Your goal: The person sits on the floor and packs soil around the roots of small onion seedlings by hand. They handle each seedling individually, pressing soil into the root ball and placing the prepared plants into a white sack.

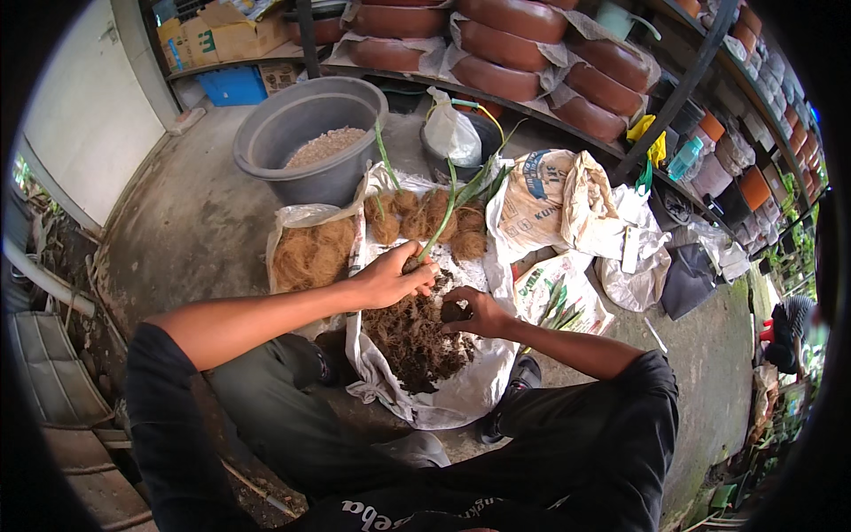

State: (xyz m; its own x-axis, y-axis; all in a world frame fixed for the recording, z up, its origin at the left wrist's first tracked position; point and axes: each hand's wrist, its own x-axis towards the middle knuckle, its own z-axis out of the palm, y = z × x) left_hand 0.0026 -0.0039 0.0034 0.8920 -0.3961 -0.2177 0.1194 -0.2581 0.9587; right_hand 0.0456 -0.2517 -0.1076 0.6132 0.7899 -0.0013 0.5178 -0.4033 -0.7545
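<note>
My left hand [397, 276] grips a long-leaved green plant [442, 229] at its dark root base. Just to its right, my right hand [475, 312] holds a dark clump of growing medium [456, 311] between thumb and fingers. Below both hands, a heap of dark soil mixed with brown fibre [415, 342] lies on a white woven sack [482, 399]. Beyond them several fibre-wrapped root balls [470, 245] stand in a group, some with green leaves. More brown coconut-like fibre [312, 256] fills an open sack to the left.
A large grey plastic tub [302, 176] holds pale granules. Behind it are a dark bucket [488, 136] and shelves with stacked brown pots [498, 76]. Printed sacks [532, 199] and cut leaves [562, 309] lie at the right. Another person [791, 332] is at the far right.
</note>
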